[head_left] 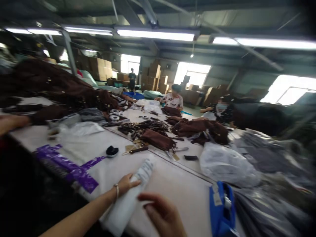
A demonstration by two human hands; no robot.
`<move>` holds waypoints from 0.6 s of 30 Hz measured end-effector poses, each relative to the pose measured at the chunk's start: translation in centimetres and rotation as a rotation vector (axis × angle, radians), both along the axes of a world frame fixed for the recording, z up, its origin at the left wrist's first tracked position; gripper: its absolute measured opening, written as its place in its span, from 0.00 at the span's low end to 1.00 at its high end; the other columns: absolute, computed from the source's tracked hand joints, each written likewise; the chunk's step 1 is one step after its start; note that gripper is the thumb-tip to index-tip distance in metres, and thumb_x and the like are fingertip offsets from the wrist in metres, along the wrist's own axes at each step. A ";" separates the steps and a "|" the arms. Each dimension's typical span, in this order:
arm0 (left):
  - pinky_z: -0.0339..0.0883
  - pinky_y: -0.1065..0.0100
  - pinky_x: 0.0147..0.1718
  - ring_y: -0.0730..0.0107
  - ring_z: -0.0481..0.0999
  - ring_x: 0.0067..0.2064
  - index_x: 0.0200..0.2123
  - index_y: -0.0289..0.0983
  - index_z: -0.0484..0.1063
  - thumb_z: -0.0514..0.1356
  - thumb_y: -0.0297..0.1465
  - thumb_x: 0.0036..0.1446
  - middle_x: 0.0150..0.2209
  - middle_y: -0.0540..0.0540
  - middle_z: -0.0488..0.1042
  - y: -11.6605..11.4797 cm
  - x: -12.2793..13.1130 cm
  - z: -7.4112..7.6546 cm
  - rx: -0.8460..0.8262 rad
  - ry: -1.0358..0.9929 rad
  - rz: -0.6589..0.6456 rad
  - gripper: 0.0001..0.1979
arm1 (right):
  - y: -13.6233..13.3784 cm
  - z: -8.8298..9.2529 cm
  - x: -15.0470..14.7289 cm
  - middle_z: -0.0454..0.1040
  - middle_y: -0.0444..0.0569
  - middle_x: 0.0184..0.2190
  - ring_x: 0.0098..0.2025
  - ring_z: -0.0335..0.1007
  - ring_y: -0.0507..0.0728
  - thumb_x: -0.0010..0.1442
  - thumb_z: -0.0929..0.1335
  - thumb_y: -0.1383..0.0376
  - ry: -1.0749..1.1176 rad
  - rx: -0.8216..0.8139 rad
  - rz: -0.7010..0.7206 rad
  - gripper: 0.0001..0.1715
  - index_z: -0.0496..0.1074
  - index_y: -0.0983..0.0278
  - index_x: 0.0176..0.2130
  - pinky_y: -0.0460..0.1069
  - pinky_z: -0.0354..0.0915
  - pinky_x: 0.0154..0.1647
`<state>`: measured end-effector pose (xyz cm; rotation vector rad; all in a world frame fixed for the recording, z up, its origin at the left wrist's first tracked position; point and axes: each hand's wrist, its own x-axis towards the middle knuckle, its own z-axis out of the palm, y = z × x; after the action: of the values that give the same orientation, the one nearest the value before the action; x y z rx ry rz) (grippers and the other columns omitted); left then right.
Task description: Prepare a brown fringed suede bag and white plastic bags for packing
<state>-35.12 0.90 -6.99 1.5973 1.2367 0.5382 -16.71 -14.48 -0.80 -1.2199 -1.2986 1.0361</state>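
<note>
My left hand (126,183), a bracelet on its wrist, grips a long white plastic-wrapped packet (130,200) that lies slanted on the pale table (172,187). Close to the camera, my right hand (163,214) hovers beside the packet's lower end with fingers curled and nothing in it. The picture is blurred by motion.
Purple printed strips (71,166) lie left of the packet, a small black object (112,150) behind. A blue case (222,210) and clear plastic bags (225,164) sit right. Brown garments (199,128) and straps (143,126) cover the far table. Seated people (174,98) work beyond; another person's hand (12,122) reaches in at left.
</note>
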 end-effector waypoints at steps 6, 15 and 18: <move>0.69 0.66 0.35 0.62 0.76 0.36 0.48 0.31 0.70 0.65 0.45 0.47 0.41 0.38 0.75 -5.3 3.9 -1.1 -0.575 -0.760 -0.189 0.30 | 2.2 -7.6 1.9 0.69 0.52 0.55 0.56 0.63 0.62 0.52 0.69 0.47 0.308 -0.287 -0.250 0.40 0.61 0.62 0.58 0.55 0.65 0.54; 0.69 0.66 0.39 0.64 0.75 0.38 0.44 0.32 0.73 0.70 0.41 0.43 0.40 0.40 0.75 -8.6 5.0 -1.3 -0.764 -0.894 -0.253 0.27 | -2.2 -10.4 1.7 0.75 0.49 0.46 0.50 0.69 0.63 0.51 0.66 0.42 -0.011 -0.366 -0.417 0.34 0.73 0.61 0.48 0.52 0.68 0.49; 0.69 0.66 0.41 0.63 0.75 0.40 0.45 0.32 0.73 0.71 0.40 0.42 0.41 0.40 0.75 -8.6 4.8 -1.1 -0.765 -0.888 -0.291 0.28 | -2.1 -10.2 2.6 0.77 0.50 0.42 0.40 0.74 0.60 0.51 0.66 0.44 -0.196 -0.279 -0.354 0.28 0.74 0.60 0.42 0.50 0.70 0.41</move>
<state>-30.33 -7.70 -8.14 0.7058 0.4182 0.4281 -14.16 -16.53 -11.04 -1.7293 -1.0514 0.8732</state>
